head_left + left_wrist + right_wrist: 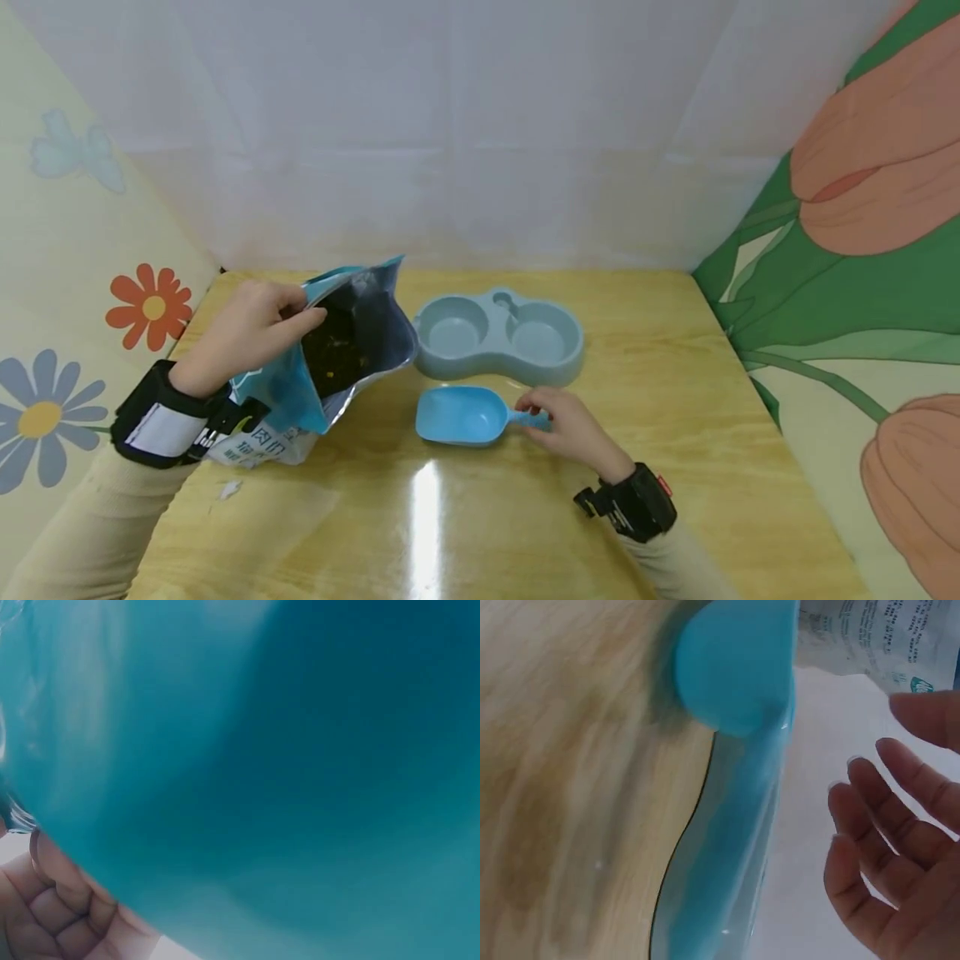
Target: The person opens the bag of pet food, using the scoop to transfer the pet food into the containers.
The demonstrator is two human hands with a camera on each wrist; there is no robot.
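Feed bag [330,367]: teal with a foil lining, lying tilted at the left of the wooden table [675,433], mouth held open toward the middle; dark pellets show inside. In the left wrist view its teal wall [285,765] fills nearly the whole picture.

Left hand [243,333]: grips the upper rim of the bag's mouth, fingers curled over the edge.

Scoop [465,414]: light blue plastic, lying on the table just right of the bag's mouth and just in front of the double bowl, handle pointing right. Blurred and close in the right wrist view [735,667].

Right hand [570,425]: fingertips on the scoop's handle in the head view; the wrist view shows the fingers [885,825] fairly straight and apart, so a firm grasp cannot be told.

Double bowl [498,337]: grey-blue, two round wells, standing behind the scoop near the table's middle.
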